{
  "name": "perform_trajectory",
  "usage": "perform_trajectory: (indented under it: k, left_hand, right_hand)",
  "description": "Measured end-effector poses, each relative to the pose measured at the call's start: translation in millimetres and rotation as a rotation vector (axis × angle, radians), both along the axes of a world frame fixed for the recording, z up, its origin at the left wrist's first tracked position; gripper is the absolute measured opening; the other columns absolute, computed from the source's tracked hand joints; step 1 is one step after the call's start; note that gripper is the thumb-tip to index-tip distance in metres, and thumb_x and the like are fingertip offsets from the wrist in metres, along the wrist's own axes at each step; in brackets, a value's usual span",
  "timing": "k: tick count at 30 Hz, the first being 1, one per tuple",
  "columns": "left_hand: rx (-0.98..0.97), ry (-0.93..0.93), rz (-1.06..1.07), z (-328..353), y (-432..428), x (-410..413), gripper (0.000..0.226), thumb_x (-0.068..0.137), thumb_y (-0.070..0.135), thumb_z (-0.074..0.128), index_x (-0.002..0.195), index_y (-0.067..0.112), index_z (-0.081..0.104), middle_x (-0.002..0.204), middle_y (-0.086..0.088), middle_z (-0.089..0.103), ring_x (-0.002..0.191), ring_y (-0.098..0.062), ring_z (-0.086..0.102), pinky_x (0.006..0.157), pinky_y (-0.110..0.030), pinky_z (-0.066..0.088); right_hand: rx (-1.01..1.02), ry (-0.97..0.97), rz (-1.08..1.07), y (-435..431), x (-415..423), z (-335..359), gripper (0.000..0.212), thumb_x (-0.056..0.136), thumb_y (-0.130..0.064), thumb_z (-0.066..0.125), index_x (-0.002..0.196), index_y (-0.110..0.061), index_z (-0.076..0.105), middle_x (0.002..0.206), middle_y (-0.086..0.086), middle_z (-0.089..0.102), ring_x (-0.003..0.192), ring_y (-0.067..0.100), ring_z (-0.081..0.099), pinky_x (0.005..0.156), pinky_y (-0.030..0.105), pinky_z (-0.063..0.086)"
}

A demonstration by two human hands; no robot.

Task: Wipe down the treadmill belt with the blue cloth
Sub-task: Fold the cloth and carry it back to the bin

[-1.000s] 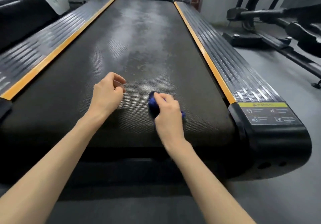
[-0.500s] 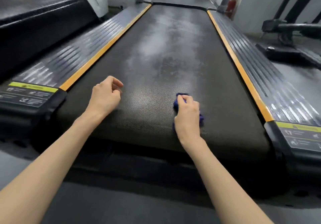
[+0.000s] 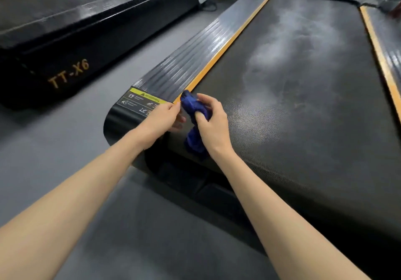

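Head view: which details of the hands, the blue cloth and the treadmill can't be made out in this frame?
All in the head view:
- Left hand: blur hides whether its fingertips touch the blue cloth.
- Blue cloth: its middle is covered by the right hand gripping it.
- Warning label: print too small; the left hand covers one corner.
- Treadmill belt: its right side is cut off by the frame edge.

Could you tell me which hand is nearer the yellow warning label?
Left. The left hand is at the right edge of the label; the right hand grips the cloth further right.
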State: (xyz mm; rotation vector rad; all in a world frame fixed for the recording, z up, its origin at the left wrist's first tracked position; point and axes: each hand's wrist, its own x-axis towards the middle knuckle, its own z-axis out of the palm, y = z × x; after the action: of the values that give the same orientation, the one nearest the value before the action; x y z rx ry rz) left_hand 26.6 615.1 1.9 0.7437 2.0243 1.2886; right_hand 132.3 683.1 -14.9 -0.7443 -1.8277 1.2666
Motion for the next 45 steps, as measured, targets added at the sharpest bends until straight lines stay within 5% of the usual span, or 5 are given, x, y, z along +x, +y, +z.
perform_trajectory:
  k: [5, 12, 26, 37, 45]
  left_hand:
    - [0.069, -0.387, -0.092, 34, -4, 26, 0.035, 0.097, 0.043, 0.038, 0.089, 0.02, 0.063, 0.073, 0.004, 0.07, 0.064, -0.008, 0.066, 0.057, -0.021, 0.053]
    - [-0.056, -0.336, -0.103, 72, -47, 46, 0.029, 0.101, 0.024, 0.037, 0.09, 0.017, 0.063, 0.097, -0.007, 0.069, 0.094, -0.023, 0.065, 0.072, -0.033, 0.053]
    - [-0.145, -0.419, -0.139, 133, -148, 72, 0.01, 0.092, 0.008, 0.051, 0.091, 0.015, 0.057, 0.091, -0.009, 0.066, 0.085, -0.023, 0.064, 0.085, -0.037, 0.051]
    - [-0.217, -0.212, -0.034, 166, -250, 84, 0.027, 0.083, -0.008, 0.041, 0.083, 0.017, 0.053, 0.074, 0.001, 0.058, 0.064, -0.01, 0.051, 0.053, -0.013, 0.04]
    - [-0.417, -0.251, 0.008, 184, -326, 78, 0.014, 0.09, 0.016, 0.041, 0.085, 0.019, 0.054, 0.077, -0.01, 0.062, 0.069, -0.024, 0.055, 0.058, -0.025, 0.041]
  right_hand:
    - [-0.126, -0.115, 0.086, -7, 24, 27, 0.034, 0.079, 0.002, 0.06, 0.108, -0.015, 0.059, 0.111, 0.005, 0.058, 0.097, 0.007, 0.057, 0.088, 0.017, 0.045]
    - [-0.236, -0.494, 0.305, -18, 60, 78, 0.066, 0.079, -0.024, 0.073, 0.134, -0.019, 0.037, 0.098, -0.004, 0.054, 0.086, 0.002, 0.053, 0.072, 0.009, 0.043]
    - [-0.265, -0.577, 0.316, -88, 91, 149, 0.016, 0.087, -0.029, 0.061, 0.086, -0.015, 0.054, 0.082, -0.001, 0.062, 0.075, 0.012, 0.057, 0.065, 0.025, 0.047]
    - [-0.068, -0.623, 0.416, -185, 96, 190, 0.017, 0.082, -0.018, 0.064, 0.089, -0.016, 0.048, 0.08, -0.004, 0.057, 0.075, 0.014, 0.055, 0.063, 0.024, 0.046]
    - [-0.141, -0.837, 0.573, -239, 74, 198, 0.04, 0.082, -0.033, 0.068, 0.115, -0.012, 0.06, 0.106, 0.001, 0.064, 0.097, 0.018, 0.061, 0.08, 0.031, 0.05]
